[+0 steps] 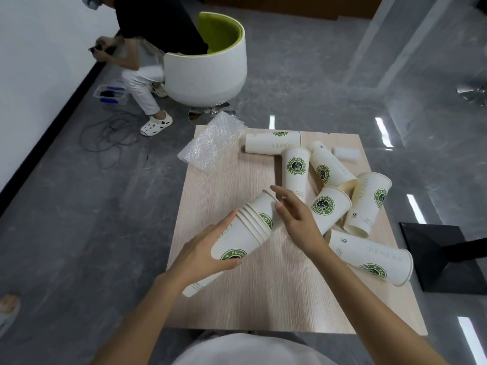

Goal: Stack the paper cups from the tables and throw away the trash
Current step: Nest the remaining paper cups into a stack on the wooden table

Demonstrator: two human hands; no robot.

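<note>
My left hand (208, 251) grips a tilted stack of nested white paper cups (246, 230) with green coffee logos, held above the wooden table (237, 299). My right hand (295, 217) hovers just right of the stack's open rim, fingers spread and holding nothing. Several loose cups lie on their sides to the right: one at the back (272, 142), two angled in the middle (296, 172) (329, 167), one just past my right hand (329, 209), one far right (367, 204) and one near the right edge (374, 260).
A sheet of bubble wrap (213, 143) overhangs the table's far left corner. A small white piece (346, 153) lies at the back right. Behind stand a white and green chair (208, 64), a crouching person (142, 48) and floor cables (110, 135). A black table base (442, 256) sits right.
</note>
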